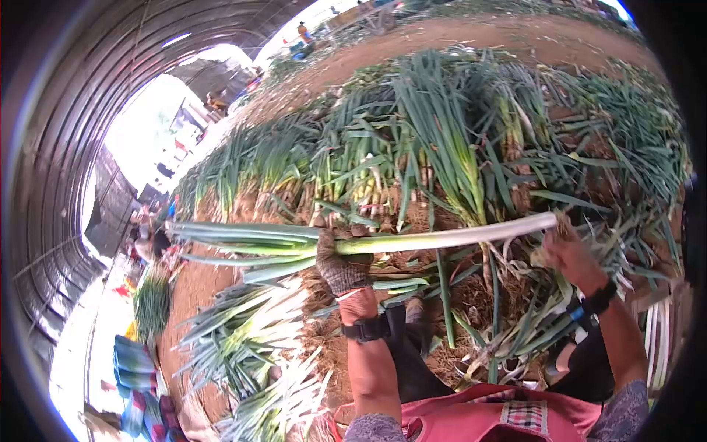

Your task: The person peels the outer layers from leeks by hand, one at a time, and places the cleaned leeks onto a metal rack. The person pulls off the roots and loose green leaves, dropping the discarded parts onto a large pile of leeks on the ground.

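Observation:
My left hand (343,261), in a dark knitted glove, is closed around a long green onion (456,237) where its leaves meet the stalk. The onion lies level across my view, green leaves to the left and white root end to the right. My right hand (573,259) is at that root end, fingers curled and pinched against the roots; motion blurs it slightly. Dry, stripped leaves (526,331) lie beneath the stalk.
A broad heap of unpeeled green onions (434,125) spreads in front. Cleaned ones with white stalks (272,317) lie in piles at lower left. Beyond is a standing bundle (152,298). A curved shelter roof (81,96) arches over the left, with people (302,31) far off.

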`<act>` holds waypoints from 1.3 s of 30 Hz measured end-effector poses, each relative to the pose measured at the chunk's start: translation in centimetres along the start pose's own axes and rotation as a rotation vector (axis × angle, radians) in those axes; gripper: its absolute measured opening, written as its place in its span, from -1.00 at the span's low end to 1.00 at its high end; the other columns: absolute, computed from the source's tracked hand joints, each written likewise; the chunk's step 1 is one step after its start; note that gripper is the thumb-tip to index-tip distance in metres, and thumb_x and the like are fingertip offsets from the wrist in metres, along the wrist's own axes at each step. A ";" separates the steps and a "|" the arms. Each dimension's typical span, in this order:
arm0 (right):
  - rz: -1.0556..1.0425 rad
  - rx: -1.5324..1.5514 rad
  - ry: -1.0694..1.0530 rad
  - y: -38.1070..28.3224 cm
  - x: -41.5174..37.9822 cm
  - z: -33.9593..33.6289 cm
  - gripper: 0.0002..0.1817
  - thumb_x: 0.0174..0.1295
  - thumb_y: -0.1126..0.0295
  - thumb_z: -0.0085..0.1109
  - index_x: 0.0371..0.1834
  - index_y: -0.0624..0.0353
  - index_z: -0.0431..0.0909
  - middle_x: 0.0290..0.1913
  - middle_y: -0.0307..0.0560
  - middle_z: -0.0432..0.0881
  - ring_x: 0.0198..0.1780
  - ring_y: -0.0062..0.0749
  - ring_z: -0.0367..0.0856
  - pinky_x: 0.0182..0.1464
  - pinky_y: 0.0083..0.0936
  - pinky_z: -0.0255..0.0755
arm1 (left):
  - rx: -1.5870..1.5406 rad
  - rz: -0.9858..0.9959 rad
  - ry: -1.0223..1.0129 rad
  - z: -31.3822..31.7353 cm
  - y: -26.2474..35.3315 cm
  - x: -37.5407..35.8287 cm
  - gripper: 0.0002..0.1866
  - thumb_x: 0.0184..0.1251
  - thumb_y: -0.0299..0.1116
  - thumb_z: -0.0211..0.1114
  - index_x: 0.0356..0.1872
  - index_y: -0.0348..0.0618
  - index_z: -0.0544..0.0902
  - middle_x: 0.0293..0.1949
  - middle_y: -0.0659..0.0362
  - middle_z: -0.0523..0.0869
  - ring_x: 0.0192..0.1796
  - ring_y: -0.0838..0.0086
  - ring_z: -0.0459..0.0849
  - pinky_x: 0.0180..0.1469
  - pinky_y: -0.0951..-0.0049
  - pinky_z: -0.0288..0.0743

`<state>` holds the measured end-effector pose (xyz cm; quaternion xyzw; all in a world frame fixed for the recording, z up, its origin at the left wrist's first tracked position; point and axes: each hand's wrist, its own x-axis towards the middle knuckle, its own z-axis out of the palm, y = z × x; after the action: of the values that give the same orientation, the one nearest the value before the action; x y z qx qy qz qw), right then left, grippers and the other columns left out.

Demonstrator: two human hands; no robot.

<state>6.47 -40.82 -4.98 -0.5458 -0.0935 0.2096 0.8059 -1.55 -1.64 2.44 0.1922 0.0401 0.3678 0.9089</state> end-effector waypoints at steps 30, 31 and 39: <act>0.220 -0.270 -0.012 -2.6 -13.6 3.0 -0.49 0.24 0.19 0.08 0.17 0.19 0.24 -0.42 -0.41 0.46 -0.60 -0.78 0.26 -0.62 -0.78 0.09 | 0.417 -0.105 0.269 -7.8 -0.9 4.4 -0.84 0.14 -0.33 0.18 -0.49 -0.13 0.41 -0.70 0.21 0.40 -0.68 0.34 0.40 -0.54 0.30 0.44; 0.100 -0.168 0.100 -1.4 -16.0 0.4 -0.53 0.26 0.20 0.04 0.16 0.19 0.27 -0.47 -0.43 0.43 -0.63 -0.77 0.20 -0.64 -0.78 0.07 | 0.505 -0.052 0.271 -8.8 -0.5 4.8 -0.83 0.14 -0.31 0.19 -0.50 -0.12 0.41 -0.70 0.21 0.40 -0.68 0.32 0.41 -0.54 0.28 0.44; -0.379 0.166 0.377 -8.9 -21.0 -9.8 -0.74 0.28 0.30 -0.01 0.01 0.06 0.42 -0.69 -0.41 0.11 -0.70 -0.75 0.09 -0.65 -0.74 0.01 | 0.496 0.138 0.422 -12.8 5.2 5.6 -0.76 0.18 -0.17 0.21 -0.48 -0.12 0.47 -0.61 0.13 0.50 -0.51 0.24 0.53 -0.45 0.17 0.47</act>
<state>-6.52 -61.12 1.09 -0.4802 -0.0248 -0.0434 0.8757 -3.58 9.70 -7.02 0.3294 0.3024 0.4395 0.7791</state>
